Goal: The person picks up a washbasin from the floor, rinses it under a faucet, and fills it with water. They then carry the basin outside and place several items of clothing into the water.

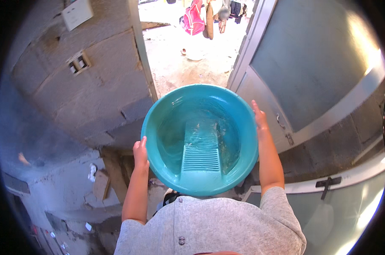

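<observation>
A round turquoise plastic wash basin is held in front of my body, in the middle of the view. Clear water fills its lower part. A ribbed washboard, the same colour as the basin, slopes from the near rim down into the water. My left hand grips the left rim, thumb on top. On the far right side, my right hand holds the rim with fingers mostly hidden behind it.
Ahead is a bright doorway, with a pink backpack and clothes hanging outside. The open door stands to the right. A block wall with a switch box borders the left. A second door panel is at lower right.
</observation>
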{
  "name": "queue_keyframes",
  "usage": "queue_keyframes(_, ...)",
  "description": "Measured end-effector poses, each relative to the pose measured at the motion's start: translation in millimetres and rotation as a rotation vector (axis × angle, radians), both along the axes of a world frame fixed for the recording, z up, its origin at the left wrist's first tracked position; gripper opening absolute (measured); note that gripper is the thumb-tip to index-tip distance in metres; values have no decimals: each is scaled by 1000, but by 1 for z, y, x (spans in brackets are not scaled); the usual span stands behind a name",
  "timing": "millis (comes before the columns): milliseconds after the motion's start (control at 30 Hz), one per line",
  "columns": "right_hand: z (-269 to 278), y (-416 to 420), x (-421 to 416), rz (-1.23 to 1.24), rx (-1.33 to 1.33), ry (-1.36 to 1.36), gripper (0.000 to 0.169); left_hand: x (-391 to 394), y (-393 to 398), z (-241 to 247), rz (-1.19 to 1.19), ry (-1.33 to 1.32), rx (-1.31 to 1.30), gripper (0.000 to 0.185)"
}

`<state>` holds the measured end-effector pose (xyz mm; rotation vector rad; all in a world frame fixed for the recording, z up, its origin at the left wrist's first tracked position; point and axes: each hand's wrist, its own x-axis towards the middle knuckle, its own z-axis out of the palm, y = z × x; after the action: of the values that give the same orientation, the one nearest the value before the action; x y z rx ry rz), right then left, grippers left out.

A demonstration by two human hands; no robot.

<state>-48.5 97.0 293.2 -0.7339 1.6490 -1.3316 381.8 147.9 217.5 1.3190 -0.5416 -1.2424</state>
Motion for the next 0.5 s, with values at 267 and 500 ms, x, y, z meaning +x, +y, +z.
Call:
queue_keyframes(267, 21, -174, -56, -41, -70, 66, 50, -54, -207, -27, -101, -95, 32, 21)
queue_keyframes(500, -3, -381, -95, 4, -104, 41, 54, -98, -341, -2, 44, -3, 60, 21)
